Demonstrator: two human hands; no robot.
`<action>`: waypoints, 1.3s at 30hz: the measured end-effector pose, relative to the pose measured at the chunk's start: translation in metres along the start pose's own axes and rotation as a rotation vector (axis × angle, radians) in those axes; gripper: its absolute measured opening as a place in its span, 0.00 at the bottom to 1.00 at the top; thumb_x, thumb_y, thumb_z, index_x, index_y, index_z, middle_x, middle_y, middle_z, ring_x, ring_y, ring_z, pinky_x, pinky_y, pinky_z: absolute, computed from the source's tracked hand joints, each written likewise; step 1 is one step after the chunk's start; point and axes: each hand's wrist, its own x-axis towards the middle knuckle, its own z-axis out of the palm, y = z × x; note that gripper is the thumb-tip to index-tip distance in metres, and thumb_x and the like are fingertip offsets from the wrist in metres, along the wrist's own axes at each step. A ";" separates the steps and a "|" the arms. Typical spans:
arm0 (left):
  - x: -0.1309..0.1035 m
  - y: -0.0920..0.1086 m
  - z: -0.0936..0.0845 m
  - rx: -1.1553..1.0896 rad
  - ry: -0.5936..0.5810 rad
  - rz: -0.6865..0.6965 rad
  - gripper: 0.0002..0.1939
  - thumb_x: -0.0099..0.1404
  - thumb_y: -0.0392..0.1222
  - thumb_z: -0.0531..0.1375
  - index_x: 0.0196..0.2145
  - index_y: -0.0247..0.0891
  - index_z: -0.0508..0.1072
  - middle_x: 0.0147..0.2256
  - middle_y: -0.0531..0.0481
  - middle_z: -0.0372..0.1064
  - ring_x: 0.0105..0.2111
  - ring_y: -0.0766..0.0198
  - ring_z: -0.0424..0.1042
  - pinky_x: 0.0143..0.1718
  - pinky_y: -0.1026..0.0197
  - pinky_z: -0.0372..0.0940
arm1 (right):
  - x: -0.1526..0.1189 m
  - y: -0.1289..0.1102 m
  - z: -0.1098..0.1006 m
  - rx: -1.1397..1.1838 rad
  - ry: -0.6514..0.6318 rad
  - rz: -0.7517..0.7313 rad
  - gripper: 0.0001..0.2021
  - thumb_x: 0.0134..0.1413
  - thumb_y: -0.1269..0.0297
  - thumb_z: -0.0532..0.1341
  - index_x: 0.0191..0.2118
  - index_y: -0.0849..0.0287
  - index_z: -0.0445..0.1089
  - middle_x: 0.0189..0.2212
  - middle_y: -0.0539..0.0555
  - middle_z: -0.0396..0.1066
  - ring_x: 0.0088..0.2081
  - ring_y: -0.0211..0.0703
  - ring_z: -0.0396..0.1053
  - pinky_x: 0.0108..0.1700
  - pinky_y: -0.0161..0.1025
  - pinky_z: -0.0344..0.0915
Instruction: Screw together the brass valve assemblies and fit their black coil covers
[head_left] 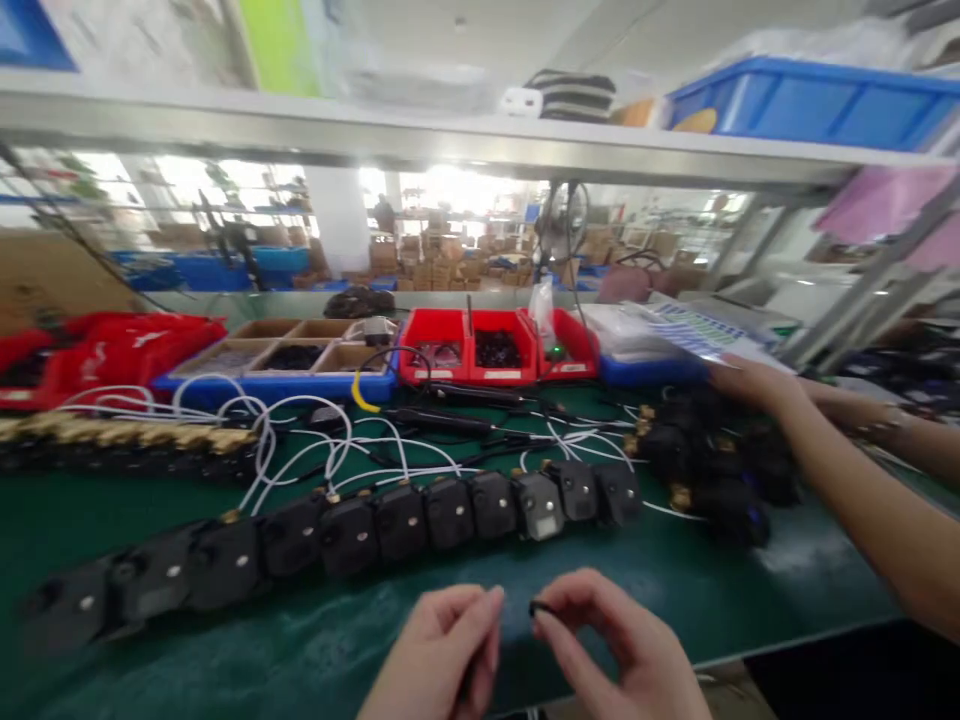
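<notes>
Near edge: the right hand (637,650) has a small black piece (538,607) pinched between thumb and forefinger, the tip of it showing toward the left hand (442,650). The remaining right fingers are curled. Left fingers are bent inward with the thumb lying along the forefinger; cannot tell whether the tips meet or anything sits between them. The hands are close together but apart, above the front of the green table (315,665).

Handling estimate: the piece is probably very light and easy to drop; stiffness not determinable, outline blurred and partly covered. Best hold seems a light fingertip pinch at one end, leaving the other end free. Fragility unknown.

Just beyond the hands: a slanting row of black housings (405,520), most with a bright round spot on the front. These look rigid and heavier than the piece; gripping by the sides would be safer than by a cable.

Behind: looped white cables (349,430); at left, a row of brass-coloured fittings (127,435); at right, clustered black units (720,480), with another person's hand (757,385) near them.

Farther back: a compartmented blue tray (322,388) beside red bins (435,325). Above these, a white shelf (337,125).
</notes>
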 end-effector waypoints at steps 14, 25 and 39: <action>0.087 0.159 -0.049 1.333 -0.298 0.516 0.22 0.66 0.48 0.58 0.55 0.37 0.72 0.29 0.53 0.72 0.28 0.64 0.68 0.31 0.65 0.58 | 0.037 0.022 0.002 -0.301 0.461 -0.086 0.06 0.60 0.75 0.60 0.40 0.60 0.73 0.35 0.52 0.71 0.33 0.31 0.70 0.37 0.27 0.70; 0.112 0.176 -0.024 1.455 -0.719 0.356 0.27 0.64 0.40 0.63 0.60 0.32 0.68 0.37 0.47 0.79 0.35 0.63 0.75 0.32 0.68 0.60 | 0.040 0.018 0.016 -0.404 0.424 -0.201 0.11 0.59 0.79 0.61 0.44 0.62 0.74 0.44 0.57 0.73 0.45 0.37 0.73 0.50 0.32 0.72; 0.117 0.183 -0.017 1.521 -0.756 0.372 0.29 0.62 0.40 0.65 0.60 0.33 0.69 0.39 0.47 0.79 0.33 0.62 0.74 0.33 0.67 0.61 | 0.049 0.014 0.014 -0.258 0.382 -0.050 0.07 0.58 0.76 0.64 0.41 0.60 0.73 0.36 0.51 0.69 0.35 0.30 0.70 0.38 0.24 0.69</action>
